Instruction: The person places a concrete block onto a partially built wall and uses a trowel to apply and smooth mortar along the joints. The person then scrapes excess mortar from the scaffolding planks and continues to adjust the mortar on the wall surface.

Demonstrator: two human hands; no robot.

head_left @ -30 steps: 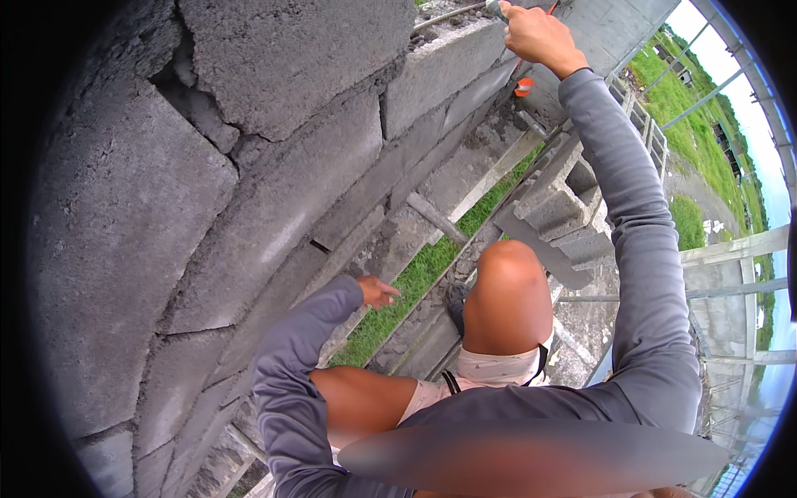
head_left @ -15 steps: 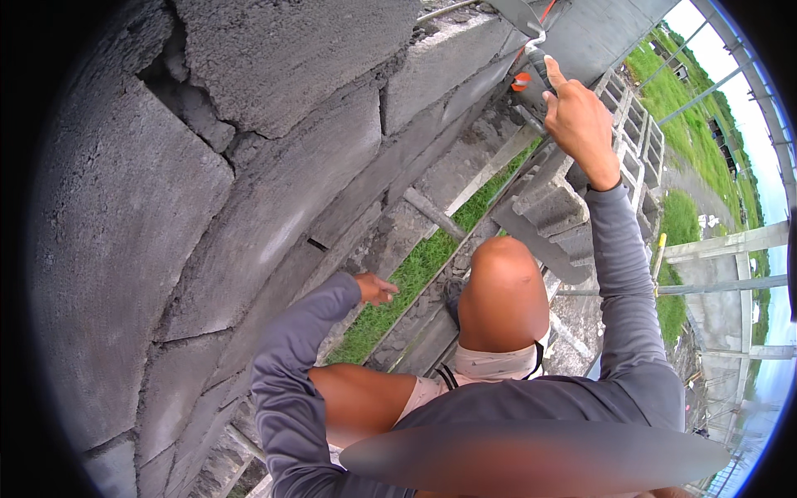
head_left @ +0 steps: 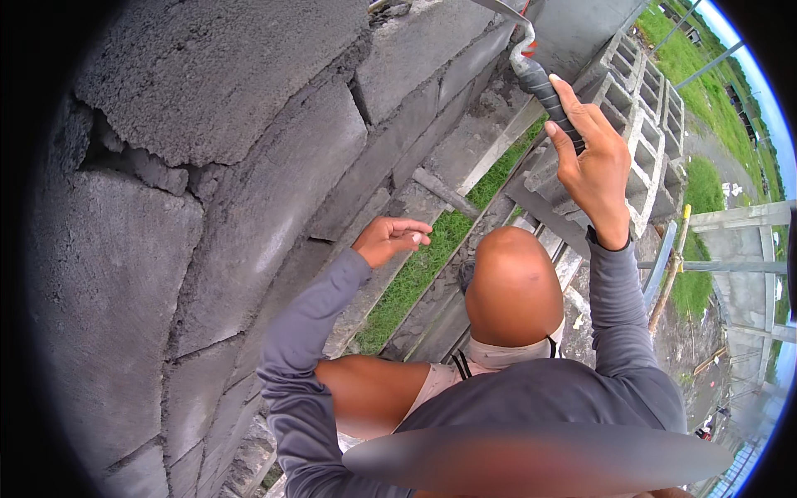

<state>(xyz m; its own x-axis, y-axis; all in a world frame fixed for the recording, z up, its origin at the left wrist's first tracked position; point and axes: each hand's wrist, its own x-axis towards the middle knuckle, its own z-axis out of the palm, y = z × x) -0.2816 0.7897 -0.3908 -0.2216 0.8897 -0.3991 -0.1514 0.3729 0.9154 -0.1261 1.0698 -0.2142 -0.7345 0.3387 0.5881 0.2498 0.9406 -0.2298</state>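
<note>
while the wall fills the left of the view, the scene is read off like this:

right hand: the right hand (head_left: 596, 170) is raised high, fingers wrapped loosely round the dark taped handle of a trowel (head_left: 540, 79); the index finger is laid straight along the grip, probably for steadier aim.

trowel: it is held up by the top course of the block wall (head_left: 249, 191), handle slanting down into the palm; only the bent metal neck is seen, the blade is cut off by the picture's upper edge.

left hand: the left hand (head_left: 390, 239) is held low and near the wall face, empty, fingers half curled and narrow; whether the blocks are touched cannot be told. it seems kept there for balance.

stance: a bare knee (head_left: 513, 286) is drawn up between the arms, so a crouch or perch beside the wall is judged likely.

surface: rough grey concrete blocks are laid in courses, with crumbly mortar joints and a deep gap by the upper left block.

surroundings: outdoors, at some height; a strip of grass (head_left: 432, 266) is seen far below along the wall's foot, hollow blocks (head_left: 643, 124) are stacked beyond the raised hand, and fields lie further off.
</note>
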